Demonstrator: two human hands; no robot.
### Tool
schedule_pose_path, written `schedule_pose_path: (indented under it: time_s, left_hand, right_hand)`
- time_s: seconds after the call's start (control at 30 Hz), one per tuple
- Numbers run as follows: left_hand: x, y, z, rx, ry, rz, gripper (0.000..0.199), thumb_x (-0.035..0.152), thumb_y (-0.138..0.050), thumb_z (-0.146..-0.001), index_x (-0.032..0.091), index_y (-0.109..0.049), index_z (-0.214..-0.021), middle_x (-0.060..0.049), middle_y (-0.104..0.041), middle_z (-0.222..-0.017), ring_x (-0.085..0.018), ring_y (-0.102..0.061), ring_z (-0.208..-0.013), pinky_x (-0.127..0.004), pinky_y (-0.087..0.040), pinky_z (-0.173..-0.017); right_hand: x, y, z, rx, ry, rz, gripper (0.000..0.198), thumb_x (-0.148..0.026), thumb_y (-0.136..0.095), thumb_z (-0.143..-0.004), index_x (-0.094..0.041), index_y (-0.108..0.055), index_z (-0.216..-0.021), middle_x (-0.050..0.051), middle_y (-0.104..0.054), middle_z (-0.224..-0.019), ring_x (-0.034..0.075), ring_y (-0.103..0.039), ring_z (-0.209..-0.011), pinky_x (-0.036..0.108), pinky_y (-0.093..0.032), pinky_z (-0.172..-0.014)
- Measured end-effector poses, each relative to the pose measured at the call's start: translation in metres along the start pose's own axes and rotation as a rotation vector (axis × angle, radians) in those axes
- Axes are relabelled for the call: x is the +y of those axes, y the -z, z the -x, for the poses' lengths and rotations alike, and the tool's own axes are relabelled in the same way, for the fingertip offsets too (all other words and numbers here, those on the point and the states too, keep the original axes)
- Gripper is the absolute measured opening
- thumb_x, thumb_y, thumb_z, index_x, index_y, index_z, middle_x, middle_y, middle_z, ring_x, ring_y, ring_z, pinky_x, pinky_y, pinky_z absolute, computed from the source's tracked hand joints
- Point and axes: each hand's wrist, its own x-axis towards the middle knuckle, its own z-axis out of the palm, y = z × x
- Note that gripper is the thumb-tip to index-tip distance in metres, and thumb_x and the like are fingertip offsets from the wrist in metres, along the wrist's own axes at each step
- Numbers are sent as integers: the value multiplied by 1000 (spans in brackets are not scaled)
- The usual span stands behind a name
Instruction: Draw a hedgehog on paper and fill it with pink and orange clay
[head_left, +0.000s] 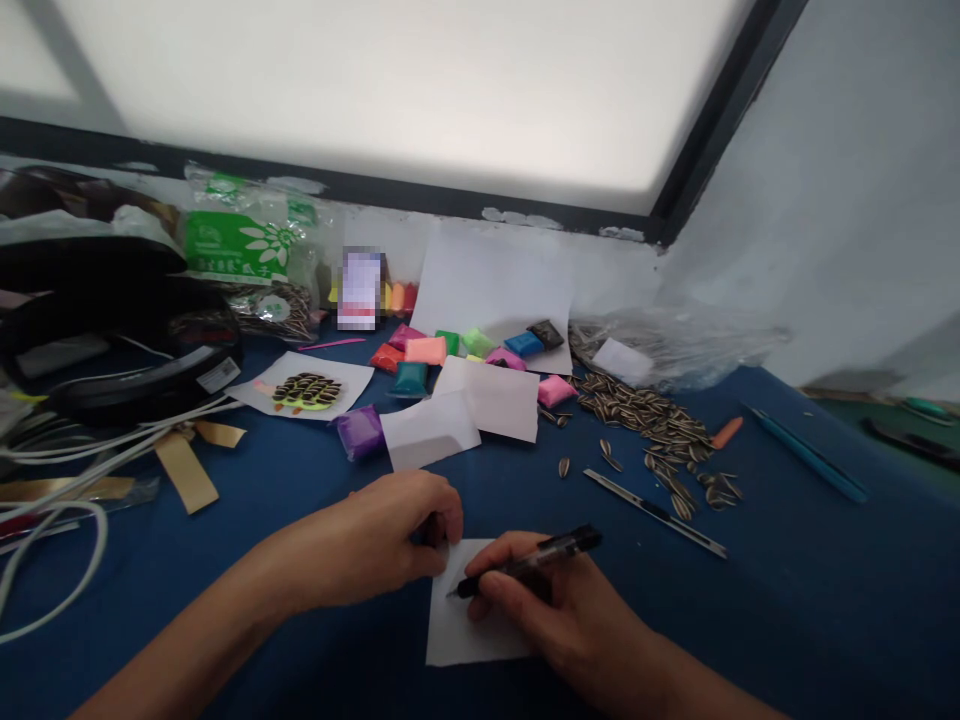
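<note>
Blue table point(660, 610) below a bright panel point(420, 100) with a dark frame; we note white walls behind. Our right hand point(544, 600) grips a black pen point(559, 547), its tip at the small white paper point(454, 640) lying beneath both hands. Our left hand point(397, 530) bends over the paper's far left corner, thumb and forefinger close together; we cannot tell whether they pinch it. Just beyond the left hand: a purple packet point(361, 433) and, farther left, a seed-covered figure point(307, 390) on white paper. Beyond and right of the right hand: a cutter knife point(652, 512), loose striped seeds point(637, 415) heaped behind it, blue tweezers point(814, 458) farther right.
</note>
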Motion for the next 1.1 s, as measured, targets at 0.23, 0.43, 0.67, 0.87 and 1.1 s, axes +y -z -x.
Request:
schedule_pose_path:
  time_s: [0.23, 0.43, 0.67, 0.87, 1.1]
  left_hand:
    - [0, 0, 0, -8, 16, 2, 14, 24, -65, -76, 26, -69, -89, 1, -67, -93, -21, -63, -88, -29, -46, -72]
    - [-2, -1, -1, -8, 7, -19, 15, 24, -65, -76, 25, -69, -90, 0, -68, -95, -22, -63, -89, -29, -47, -73]
    - [0, 0, 0, -5, 11, -21, 14, 23, -65, -75, 26, -69, -89, 1, -67, -93, -22, -63, -88, -30, -46, -74]
    - [1, 0, 0, -6, 22, -5, 15, 23, -65, -75, 25, -69, -89, 1, -68, -94, -22, -64, -88, -31, -47, -74]
    - [0, -1, -1, -1, 16, -14, 14, 24, -65, -76, 26, -69, -89, 1, -68, -95, -22, -63, -89, -30, -47, -75]
  right_hand:
    - [-2, 0, 1, -13, -6, -37, 22, -34, -58, -96, -17, -70, -100, 6, -76, -86, 19, -69, -80, 28, -51, -70]
    - [0, 0, 1, -1, 10, -29, 18, -30, -58, -95, -18, -70, -99, 5, -75, -84, 18, -68, -78, 27, -51, -68]
    - [-2, -1, 2, 9, -23, -2, 16, -29, -60, -93, -19, -70, -99, 1, -70, -77, 17, -67, -74, 28, -51, -68]
    - [-2, 0, 0, 11, -5, 13, 17, -29, -59, -92, -18, -70, -99, 3, -73, -80, 17, -66, -74, 28, -49, -66]
    - [-1, 0, -1, 13, -20, 9, 18, -31, -60, -93, -18, -71, -99, 4, -74, -82, 18, -67, -76, 28, -50, -68]
